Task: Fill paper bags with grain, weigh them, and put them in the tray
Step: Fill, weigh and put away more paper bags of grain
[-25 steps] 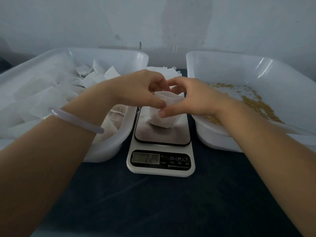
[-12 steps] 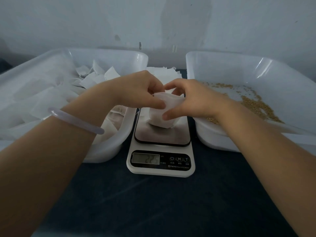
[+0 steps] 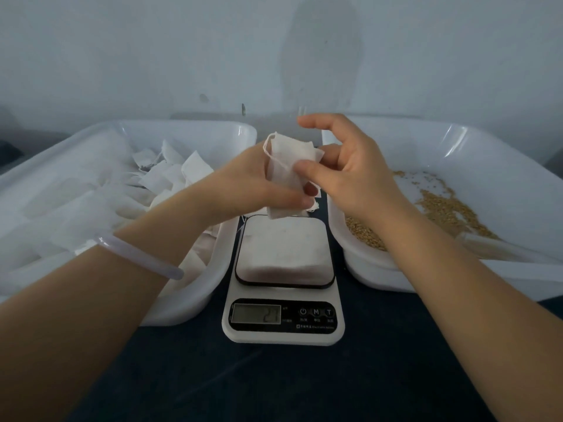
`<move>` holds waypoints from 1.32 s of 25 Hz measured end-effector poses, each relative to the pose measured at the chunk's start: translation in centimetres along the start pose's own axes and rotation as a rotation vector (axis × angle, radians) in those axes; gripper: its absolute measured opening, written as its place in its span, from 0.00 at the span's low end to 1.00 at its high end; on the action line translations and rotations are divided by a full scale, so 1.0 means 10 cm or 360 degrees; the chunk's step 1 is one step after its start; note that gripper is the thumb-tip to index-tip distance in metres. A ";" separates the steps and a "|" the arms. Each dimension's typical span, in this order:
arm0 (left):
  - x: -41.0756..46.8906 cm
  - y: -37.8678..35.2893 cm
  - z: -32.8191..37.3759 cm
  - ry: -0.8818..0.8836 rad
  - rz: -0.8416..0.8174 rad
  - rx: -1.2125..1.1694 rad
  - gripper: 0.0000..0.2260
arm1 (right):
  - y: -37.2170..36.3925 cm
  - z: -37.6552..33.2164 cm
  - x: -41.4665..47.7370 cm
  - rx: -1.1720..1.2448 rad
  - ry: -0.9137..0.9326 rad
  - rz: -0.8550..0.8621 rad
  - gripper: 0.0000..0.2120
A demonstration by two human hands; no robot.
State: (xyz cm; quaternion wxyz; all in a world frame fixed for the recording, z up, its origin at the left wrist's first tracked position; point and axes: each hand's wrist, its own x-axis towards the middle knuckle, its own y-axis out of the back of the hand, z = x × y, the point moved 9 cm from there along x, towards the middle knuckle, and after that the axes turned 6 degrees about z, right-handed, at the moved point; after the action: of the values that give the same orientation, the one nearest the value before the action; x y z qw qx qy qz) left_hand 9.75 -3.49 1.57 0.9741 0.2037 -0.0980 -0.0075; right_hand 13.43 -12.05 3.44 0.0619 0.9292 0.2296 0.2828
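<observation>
White bag (image 3: 285, 169), golden grain (image 3: 438, 208), white scale (image 3: 283, 336).

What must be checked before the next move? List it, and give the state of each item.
1. Grip on the paper bag: ok. The left hand and the right hand both pinch it above the scale.
2. Bag mouth open for filling: not ok. The bag looks flat.
3. Grain within reach: ok. The grain lies in the right tray, beside the right hand.
4. Platform bare: cannot tell. Its pale patch may be a reflection.
5. Display reading: cannot tell. The digits are blurred.
</observation>
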 end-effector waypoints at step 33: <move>0.01 0.16 -0.10 0.0165 0.0382 0.0128 0.11 | 2.24 1.04 -0.63 -0.2006 -0.0780 -0.0581 0.12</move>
State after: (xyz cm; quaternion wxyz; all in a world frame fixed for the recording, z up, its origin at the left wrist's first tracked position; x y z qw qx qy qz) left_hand 9.97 -1.58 1.30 0.9628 0.2297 -0.0715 0.1234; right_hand 23.34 -34.67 -2.81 0.6854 0.6999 0.1537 0.1295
